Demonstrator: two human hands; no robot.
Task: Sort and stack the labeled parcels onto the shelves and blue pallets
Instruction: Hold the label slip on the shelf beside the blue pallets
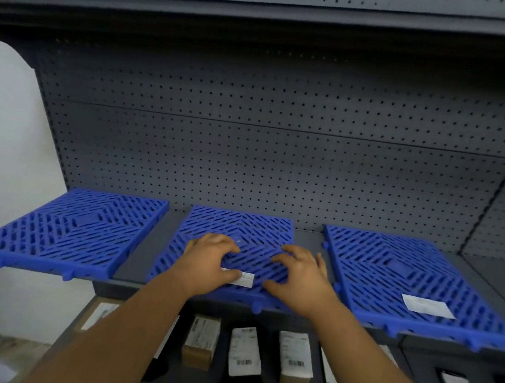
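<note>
Both hands rest on the middle blue pallet [240, 231], fingers curled but gripping nothing: left hand [207, 262] thumb touches a white label [242, 279], right hand [301, 277] beside it.

Dim, even light; wide-angle edges bow, upper shelf shadowed, slight blur throughout.

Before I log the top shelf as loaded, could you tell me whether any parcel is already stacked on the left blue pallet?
No, the left blue pallet shows only its bare grid, while the parcels lie on the shelf below.
</note>
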